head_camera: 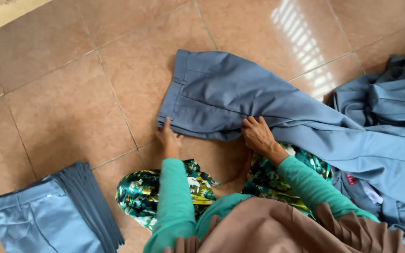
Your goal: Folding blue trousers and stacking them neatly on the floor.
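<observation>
— Where are the trousers (221, 98)?

— Flat on the floor (71, 93), waistband to the left, legs trailing right into the pile (390, 117).

— And the hands?

— Apart, both open. Left hand (169, 138) presses the waist edge; right hand (257, 133) pins the fabric mid-leg.

— How far along?

— A folded stack (48, 215) sits at the lower left. This pair looks only partly folded, and the pile remains.

A small red label (350, 179) sits on grey cloth at the right.
</observation>
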